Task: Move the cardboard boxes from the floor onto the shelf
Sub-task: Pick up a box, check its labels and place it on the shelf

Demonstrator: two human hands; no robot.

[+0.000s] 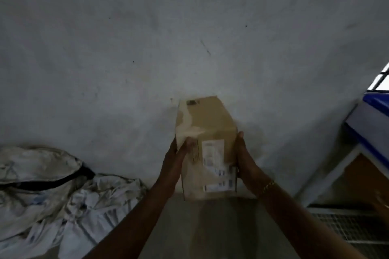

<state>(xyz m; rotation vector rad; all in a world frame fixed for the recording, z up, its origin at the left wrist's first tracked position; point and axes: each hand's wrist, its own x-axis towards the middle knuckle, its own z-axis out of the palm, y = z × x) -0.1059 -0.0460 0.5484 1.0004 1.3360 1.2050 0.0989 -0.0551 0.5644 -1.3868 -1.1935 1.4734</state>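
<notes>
While clasped — cardboard box [208, 130] | between left grip [179, 154] | and right grip [245, 156]

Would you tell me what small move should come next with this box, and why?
Probably swing the cardboard box rightward toward the blue-edged unit, possibly the shelf: the left hand and right hand already grip its sides, and it faces bare wall.

One cardboard box [207, 145] is showing. Two hands are showing: one left hand [175, 161] and one right hand [245, 160]. One gold bracelet [268, 186] is showing. White sacks [52, 195] are lying in one heap, too crumpled to count. One wire grate [353, 229] is showing too.
</notes>
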